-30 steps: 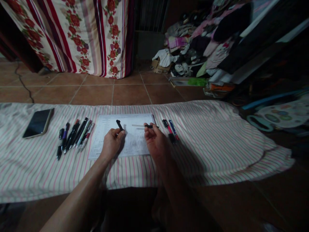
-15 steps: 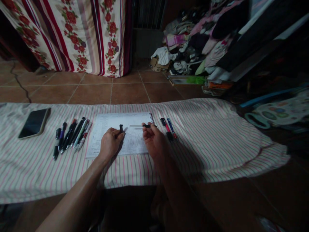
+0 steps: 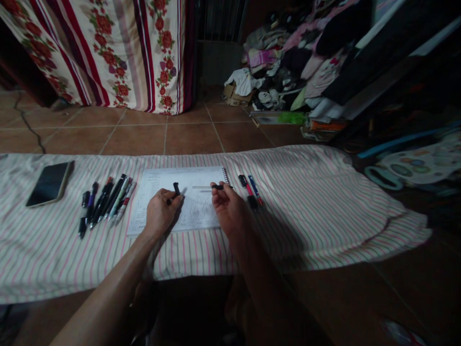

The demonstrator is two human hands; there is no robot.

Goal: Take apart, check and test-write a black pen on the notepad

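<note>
My left hand [image 3: 162,209] is closed over the left half of a spiral notebook [image 3: 158,174], pinching a black pen part [image 3: 176,188] whose clip end sticks up, tilted left. Whatever lies inside the fist is hidden. To its right, my right hand [image 3: 227,206] pinches a black pen piece [image 3: 217,187] between thumb and fingers. From that piece a thin pale refill [image 3: 201,187] points left above the page, apart from the left hand's part. Faint print and scribbled pen strokes show on the page.
Several pens [image 3: 107,204] lie side by side left of the notebook, near a phone [image 3: 49,185]. Right of it rest a red-and-black pen [image 3: 248,191] and a blue pen [image 3: 256,189]. Striped cloth [image 3: 317,206] covers the table. Beyond are a curtain [image 3: 126,53] and piled clothes [image 3: 284,62].
My left hand has shifted slightly left, and its black pen part now leans left instead of standing nearly upright. My right hand has barely moved and keeps its hold.
</note>
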